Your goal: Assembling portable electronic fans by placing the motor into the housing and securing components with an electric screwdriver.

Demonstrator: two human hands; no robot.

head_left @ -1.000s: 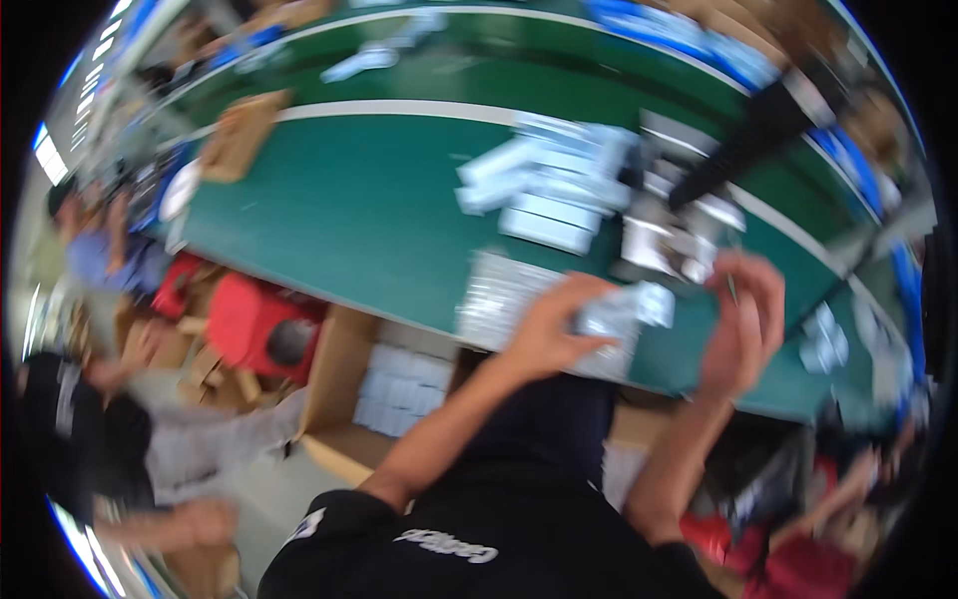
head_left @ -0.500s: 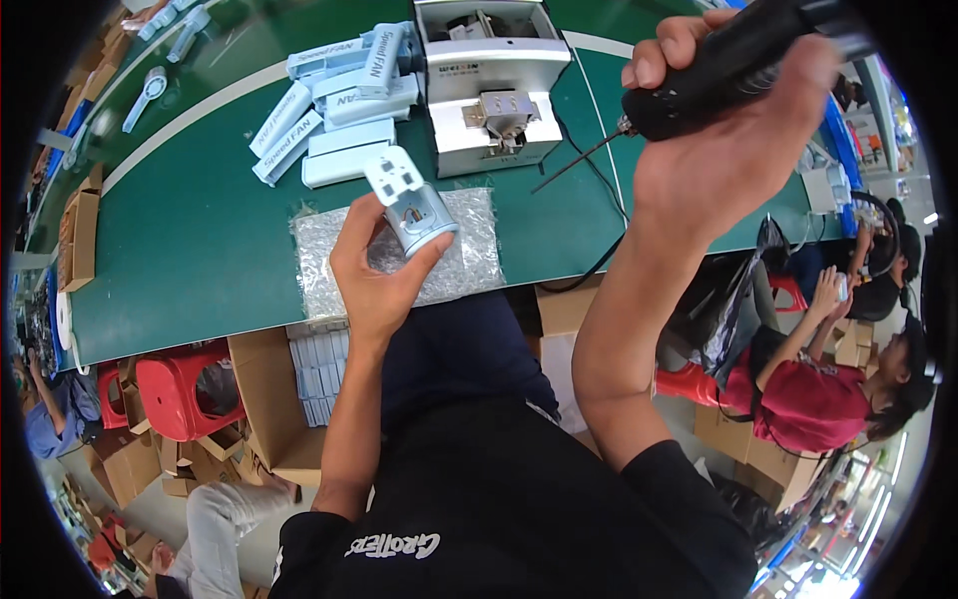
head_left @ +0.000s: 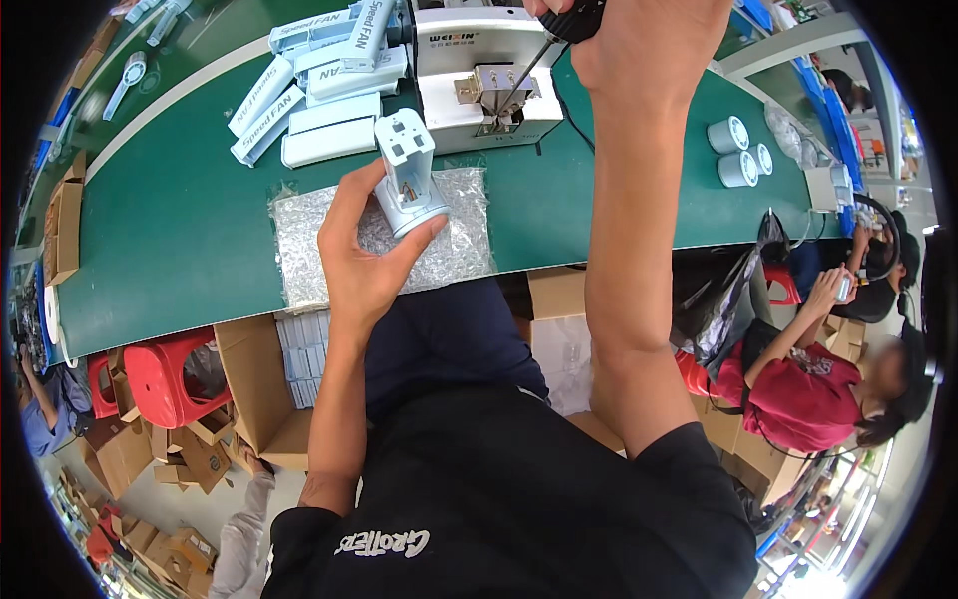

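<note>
My left hand (head_left: 357, 262) grips a pale blue plastic housing (head_left: 415, 212) around its round base, above a sheet of bubble wrap (head_left: 299, 250). The housing stands nearly upright, its hollow side showing small copper-coloured parts and a top plate with square holes. At the top edge, my right hand (head_left: 654, 50) is closed round a black electric screwdriver (head_left: 579, 22), partly cut off by the picture. Its long thin bit (head_left: 531, 66) points down to the metal pickup of a white screw feeder (head_left: 469, 65); whether tip and screw touch I cannot tell.
Pale blue fan shells (head_left: 334, 140) lie piled left of the feeder. Several round pale blue parts (head_left: 736, 170) stand at the right. Below the table edge is an open carton (head_left: 249, 389) of blue parts, beside a red stool (head_left: 178, 379). A person in red (head_left: 808, 394) works at the right.
My right hand has swung the screwdriver up and left, bringing its bit to the screw feeder. My left hand has turned the housing more upright. The round parts at right have come into sight.
</note>
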